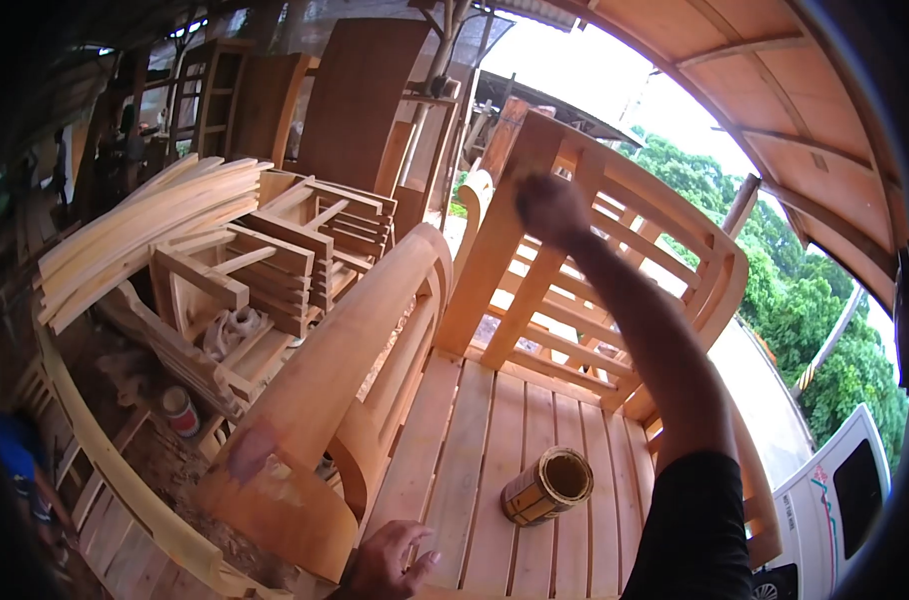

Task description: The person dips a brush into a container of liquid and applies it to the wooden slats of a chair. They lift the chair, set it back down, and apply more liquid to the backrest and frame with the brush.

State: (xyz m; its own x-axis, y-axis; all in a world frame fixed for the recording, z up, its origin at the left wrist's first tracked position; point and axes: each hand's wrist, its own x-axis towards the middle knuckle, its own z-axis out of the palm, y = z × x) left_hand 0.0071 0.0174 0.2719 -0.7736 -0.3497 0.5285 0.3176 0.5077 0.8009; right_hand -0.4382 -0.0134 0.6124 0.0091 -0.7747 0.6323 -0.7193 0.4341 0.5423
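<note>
A wooden bench point(463, 420) with a slatted seat stands in front of me. My right arm reaches over it, and my right hand point(553, 208) is closed against the broad post point(505, 240) of the slatted backrest. What it holds is dark and blurred; I cannot make it out. Low in the view, my left hand point(393, 556) lies near the seat's front edge beside the curved armrest point(325, 375), fingers apart and holding nothing. An open, stained can point(547, 487) sits on the seat slats, between my left hand and my right sleeve.
Stacked wooden frames point(275, 240) and curved boards point(155, 235) stand to the left, above another can point(180, 410). A person in blue point(15, 450) is at the far left edge. A white vehicle point(825, 510) is parked at right. Tall panels point(360, 105) lean behind.
</note>
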